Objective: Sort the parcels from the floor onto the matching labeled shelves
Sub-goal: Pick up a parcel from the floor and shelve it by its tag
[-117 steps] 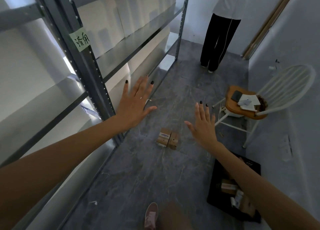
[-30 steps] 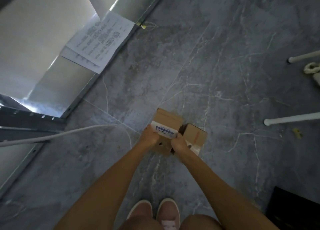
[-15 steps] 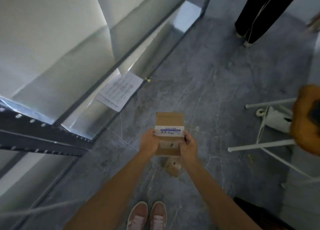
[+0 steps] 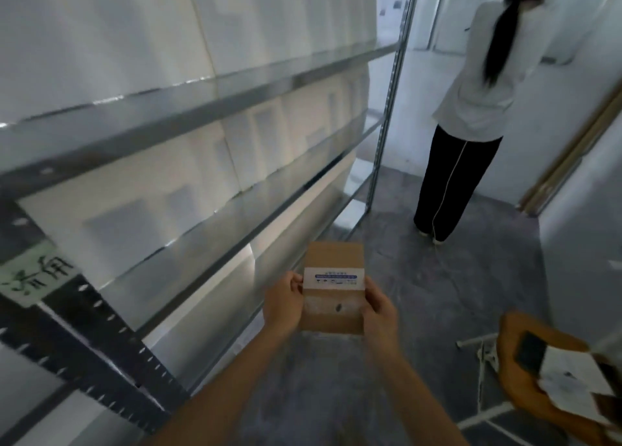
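Observation:
I hold a small brown cardboard parcel (image 4: 334, 289) with a white and blue label across its middle, up in front of me at about waist height. My left hand (image 4: 282, 306) grips its left edge and my right hand (image 4: 378, 311) grips its right edge. The metal shelving (image 4: 188, 109) runs along my left, its grey boards bare. A green handwritten label (image 4: 37, 277) sticks to the dark upright post at the near left. The second parcel on the floor is out of view.
A person in a white top and black trousers (image 4: 471, 126) stands with their back to me at the far end of the aisle. A white chair with a wooden seat (image 4: 525, 371), bearing a phone and papers, stands at my right. Grey marble floor (image 4: 437, 294) lies between.
I have lifted the labelled parcel off the floor with both hands and stood up. My view has risen from the floor to the shelves and the aisle.

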